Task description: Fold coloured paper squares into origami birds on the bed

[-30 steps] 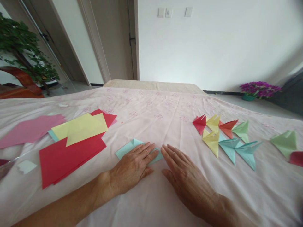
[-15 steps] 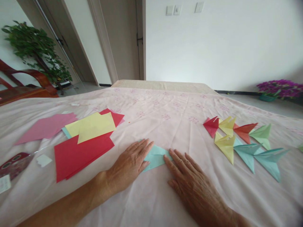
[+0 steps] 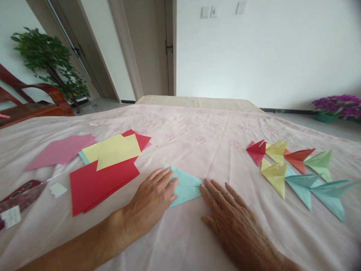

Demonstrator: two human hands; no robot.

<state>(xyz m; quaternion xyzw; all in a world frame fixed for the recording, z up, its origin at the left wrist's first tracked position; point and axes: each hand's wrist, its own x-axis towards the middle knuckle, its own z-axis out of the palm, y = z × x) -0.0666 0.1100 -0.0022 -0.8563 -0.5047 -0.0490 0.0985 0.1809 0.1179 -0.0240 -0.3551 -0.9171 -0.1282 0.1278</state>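
Observation:
A folded light-blue paper (image 3: 185, 187) lies flat on the cloth between my hands, its narrow end to the right. My left hand (image 3: 156, 195) rests on its wide left end, fingers stretched out and palm down. At the narrow tip, the fingertips of my right hand (image 3: 229, 212) press on the paper, with the fingers lying flat and slightly spread. Part of the paper's left edge is hidden under my left fingers.
Red sheets (image 3: 104, 184), yellow sheets (image 3: 118, 150) and pink sheets (image 3: 62, 150) lie at left, near a plastic packet (image 3: 25, 195) and a white scrap (image 3: 58, 189). Several folded paper shapes (image 3: 275, 173) stand at right. A pink cloth (image 3: 191, 124) covers the surface.
My left hand has slid a little left on the paper, showing more of its wide end. My right hand stays at the tip. The whole view has shifted slightly.

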